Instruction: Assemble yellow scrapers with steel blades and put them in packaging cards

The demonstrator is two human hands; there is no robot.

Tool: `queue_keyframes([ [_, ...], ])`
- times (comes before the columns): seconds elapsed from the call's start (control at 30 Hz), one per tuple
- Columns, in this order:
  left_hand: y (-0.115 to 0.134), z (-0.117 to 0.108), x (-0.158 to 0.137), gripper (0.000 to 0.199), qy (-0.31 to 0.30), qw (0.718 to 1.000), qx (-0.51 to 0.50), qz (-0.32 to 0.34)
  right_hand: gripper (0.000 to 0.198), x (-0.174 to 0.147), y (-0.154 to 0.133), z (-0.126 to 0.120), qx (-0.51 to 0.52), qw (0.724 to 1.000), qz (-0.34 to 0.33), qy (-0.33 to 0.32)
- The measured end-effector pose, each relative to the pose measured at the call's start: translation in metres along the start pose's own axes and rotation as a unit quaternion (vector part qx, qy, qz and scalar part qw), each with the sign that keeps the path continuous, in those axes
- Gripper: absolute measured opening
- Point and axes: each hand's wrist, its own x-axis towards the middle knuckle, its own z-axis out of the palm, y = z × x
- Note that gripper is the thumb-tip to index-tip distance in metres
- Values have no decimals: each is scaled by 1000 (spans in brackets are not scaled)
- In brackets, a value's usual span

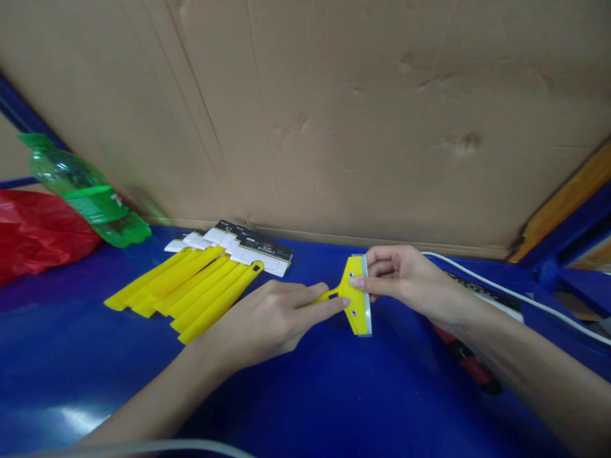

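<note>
A yellow scraper with two screws and a pale metal edge is held above the blue table. My left hand is closed round its handle, the index finger laid along the scraper's head. At the head's upper right, my right hand pinches the edge, thumb on the near face and fingers behind. To the left lies a fanned row of yellow scraper handles, their far ends tucked into black-and-white packaging cards. Partly under my right forearm is a red-and-black tool; its kind is not clear.
A green plastic bottle leans at the back left beside a red plastic bag. A brown cardboard sheet rises behind the blue tabletop. A white cable runs along the right, near another black-and-white card.
</note>
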Motion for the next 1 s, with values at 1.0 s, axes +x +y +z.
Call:
queue_keyframes([
  [1.0, 4, -10, 10, 72, -156, 988, 0, 15, 30, 2, -2, -7, 16, 998, 12, -62],
])
